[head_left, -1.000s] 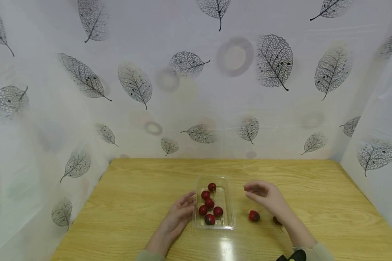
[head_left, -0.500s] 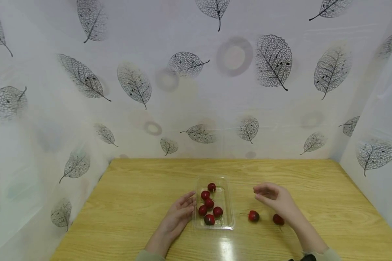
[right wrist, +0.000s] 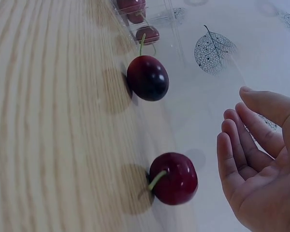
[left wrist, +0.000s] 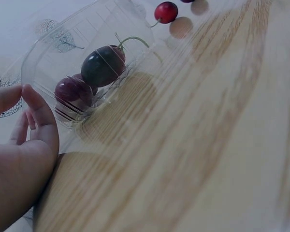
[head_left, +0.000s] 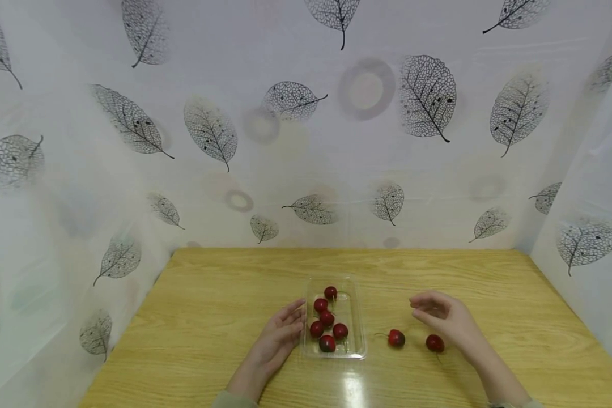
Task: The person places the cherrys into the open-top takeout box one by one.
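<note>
A clear plastic tray [head_left: 353, 317] stands on the table with several dark red cherries [head_left: 327, 318] in it, some with green stems. Along the tray's left side rests my left hand [head_left: 277, 344], its fingers relaxed and its fingertips at the wall; the left wrist view has the thumb and a finger close to the tray's edge [left wrist: 29, 65]. My right hand [head_left: 451, 321] hovers over the table on the right, fingers gently bent with nothing between them. Below it lies one loose cherry [head_left: 435, 343]. A second, two-toned cherry [head_left: 396, 338] lies between that one and the tray.
The wooden table [head_left: 224, 283] extends around the tray on all sides. Behind and beside it hangs a pale curtain [head_left: 336, 141] printed with grey leaves. Light reflects off the tabletop in front of the tray.
My right hand has moved right and slightly down, away from the tray, uncovering the farther loose cherry. The left hand, the tray and the cherries stay where they were.
</note>
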Demonstrator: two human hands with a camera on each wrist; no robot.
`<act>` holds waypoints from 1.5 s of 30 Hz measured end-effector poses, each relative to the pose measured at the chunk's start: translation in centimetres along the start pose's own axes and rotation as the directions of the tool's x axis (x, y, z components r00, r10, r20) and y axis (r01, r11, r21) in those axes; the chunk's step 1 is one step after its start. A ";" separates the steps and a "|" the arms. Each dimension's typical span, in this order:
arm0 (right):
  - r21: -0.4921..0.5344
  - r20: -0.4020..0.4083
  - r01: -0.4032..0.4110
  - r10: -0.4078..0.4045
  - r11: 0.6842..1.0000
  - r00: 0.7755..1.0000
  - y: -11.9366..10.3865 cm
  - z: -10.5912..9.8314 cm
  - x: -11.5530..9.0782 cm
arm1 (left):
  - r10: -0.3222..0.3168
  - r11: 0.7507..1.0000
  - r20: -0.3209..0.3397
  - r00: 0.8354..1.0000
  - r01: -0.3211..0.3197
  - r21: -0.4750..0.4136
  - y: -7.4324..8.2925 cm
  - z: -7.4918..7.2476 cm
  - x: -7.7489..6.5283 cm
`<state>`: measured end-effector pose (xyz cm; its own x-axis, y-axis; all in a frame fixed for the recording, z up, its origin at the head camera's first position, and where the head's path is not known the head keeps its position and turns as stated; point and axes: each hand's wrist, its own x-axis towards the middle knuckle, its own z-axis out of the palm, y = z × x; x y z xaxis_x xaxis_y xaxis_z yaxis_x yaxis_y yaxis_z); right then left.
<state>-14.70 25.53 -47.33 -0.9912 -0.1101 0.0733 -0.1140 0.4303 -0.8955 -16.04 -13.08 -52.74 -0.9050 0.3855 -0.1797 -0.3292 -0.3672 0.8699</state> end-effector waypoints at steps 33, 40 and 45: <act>-0.113 -0.023 -0.082 0.079 0.990 0.997 3.1 -2.6 -2.7 | 0.008 1.000 0.005 1.000 -0.008 0.026 0.0 -0.2 -0.3; -0.082 0.041 -0.084 0.087 0.993 0.995 3.8 -2.8 -3.0 | 0.016 1.000 0.002 1.000 -0.016 0.014 -0.1 -0.1 -0.2; -0.072 0.088 -0.079 0.085 0.994 0.992 4.2 -2.8 -3.2 | 0.009 1.000 -0.011 1.000 -0.009 0.012 -0.1 -0.1 -0.2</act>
<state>-12.20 30.22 -50.10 -0.9875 -0.1515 -0.0425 -0.0398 0.5014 -0.8643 -15.89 -13.17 -52.79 -0.9108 0.3731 -0.1768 -0.3178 -0.3605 0.8770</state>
